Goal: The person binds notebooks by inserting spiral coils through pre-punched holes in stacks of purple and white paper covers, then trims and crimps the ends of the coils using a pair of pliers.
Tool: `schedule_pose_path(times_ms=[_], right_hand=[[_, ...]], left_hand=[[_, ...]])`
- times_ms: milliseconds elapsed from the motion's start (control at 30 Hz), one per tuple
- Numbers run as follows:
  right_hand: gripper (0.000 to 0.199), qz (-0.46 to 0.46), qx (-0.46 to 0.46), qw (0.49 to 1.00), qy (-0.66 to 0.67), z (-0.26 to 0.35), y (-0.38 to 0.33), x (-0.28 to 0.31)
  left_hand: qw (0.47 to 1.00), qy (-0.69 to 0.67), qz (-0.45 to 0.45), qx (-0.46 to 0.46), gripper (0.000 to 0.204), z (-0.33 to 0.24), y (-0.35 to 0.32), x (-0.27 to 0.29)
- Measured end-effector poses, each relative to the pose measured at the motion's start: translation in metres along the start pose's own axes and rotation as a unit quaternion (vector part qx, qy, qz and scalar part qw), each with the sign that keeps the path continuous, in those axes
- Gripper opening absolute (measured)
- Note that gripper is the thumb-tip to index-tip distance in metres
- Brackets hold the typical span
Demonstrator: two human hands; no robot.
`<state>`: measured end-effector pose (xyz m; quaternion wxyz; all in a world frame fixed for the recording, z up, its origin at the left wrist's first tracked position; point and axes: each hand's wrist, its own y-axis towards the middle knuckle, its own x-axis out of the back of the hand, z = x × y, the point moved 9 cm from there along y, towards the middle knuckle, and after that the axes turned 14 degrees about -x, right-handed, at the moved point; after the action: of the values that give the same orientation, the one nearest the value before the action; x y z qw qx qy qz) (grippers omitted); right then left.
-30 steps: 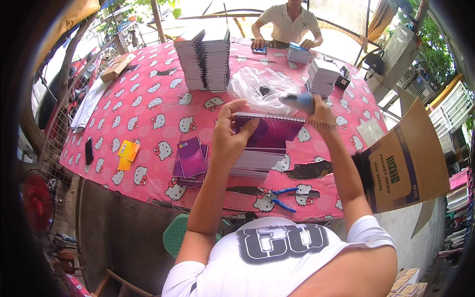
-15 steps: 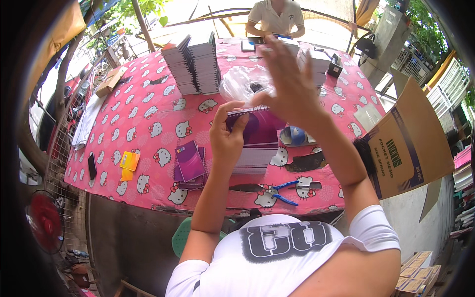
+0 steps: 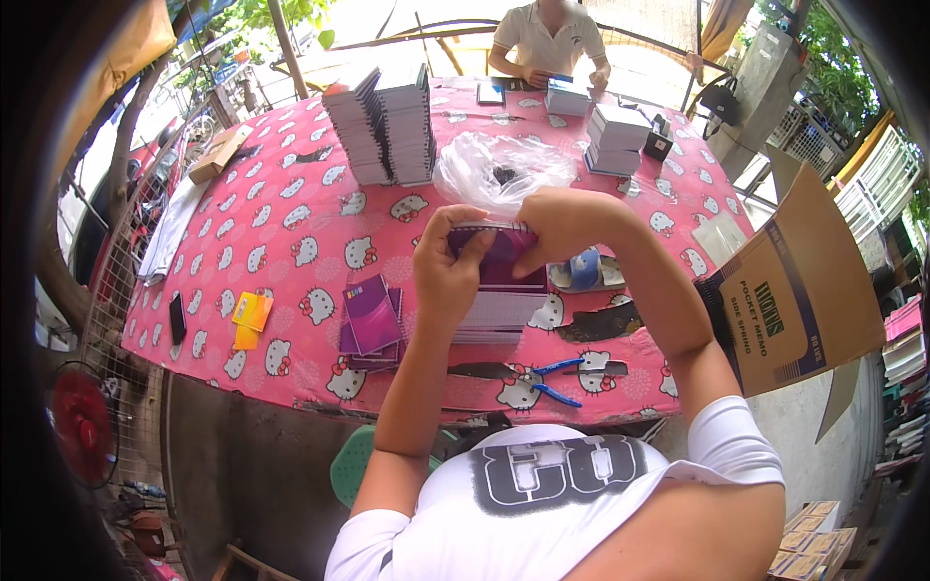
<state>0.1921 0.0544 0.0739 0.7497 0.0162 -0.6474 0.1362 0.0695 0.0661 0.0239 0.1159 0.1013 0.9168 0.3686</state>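
A small purple spiral notebook (image 3: 499,250) is held up over a stack of notebooks (image 3: 489,315), its wire binding along the top edge. My left hand (image 3: 446,254) grips its left side, thumb across the cover. At the right side my right hand (image 3: 567,225) is bent over the notebook, thumb on the cover; its other fingers are mostly hidden behind it. Left of the stack lie several loose purple notebooks (image 3: 371,315). Blue-handled pliers (image 3: 557,382) rest near the table's front edge. A blue rounded object (image 3: 586,271) sits right of the stack.
Tall notebook stacks (image 3: 402,136) and a clear plastic bag (image 3: 489,165) stand beyond my hands. Across the pink tablecloth (image 3: 281,242) a person (image 3: 550,44) handles notebooks. An open carton (image 3: 804,290) is at the right; yellow cards (image 3: 250,315) and a phone (image 3: 177,318) lie left.
My right hand has come down from its raised, spread position onto the right side of the notebook. My left hand keeps its grip. The person opposite has moved their hands apart.
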Motion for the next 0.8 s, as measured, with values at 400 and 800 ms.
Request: schedule_pose_path(times_ms=[400,800], right_hand=[[0.049,-0.043,0.024,0.999,-0.002,0.019,0.004,0.012],[0.050,-0.085,0.051,0.995,0.028,0.036,-0.001,0.024]], left_hand=[[0.998,-0.050,-0.023,0.013,0.028,0.006,-0.003,0.007],[0.995,-0.061,-0.053,0.054,0.033,0.005,-0.013,0.028]])
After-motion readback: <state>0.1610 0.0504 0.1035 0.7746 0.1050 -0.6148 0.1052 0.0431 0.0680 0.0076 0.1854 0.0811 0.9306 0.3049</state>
